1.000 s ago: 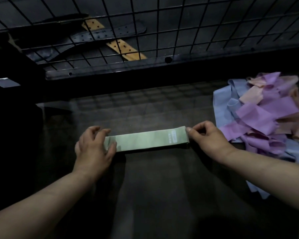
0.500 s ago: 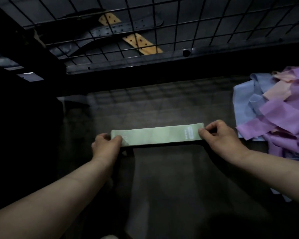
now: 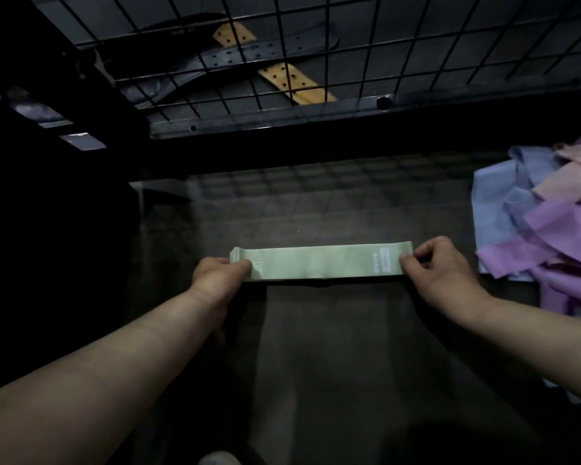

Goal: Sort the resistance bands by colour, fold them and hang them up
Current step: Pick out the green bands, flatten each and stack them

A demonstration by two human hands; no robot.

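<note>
A stack of pale green resistance bands (image 3: pixel 319 262) lies flat and stretched out sideways, just above the dark table (image 3: pixel 332 347). My left hand (image 3: pixel 220 275) pinches its left end, where several layered edges show. My right hand (image 3: pixel 441 268) pinches the right end beside a small white label. A loose heap of purple, blue and pink bands (image 3: pixel 544 213) sits at the right edge of the table, apart from both hands.
A black wire grid panel (image 3: pixel 316 55) rises behind the table. Behind the grid lie dark perforated straps and a tan one (image 3: pixel 282 73). The area left of the table is dark and unreadable.
My left hand went from lying on the band's left end to pinching it. The green stack has lifted slightly off the table and the view has shifted left.
</note>
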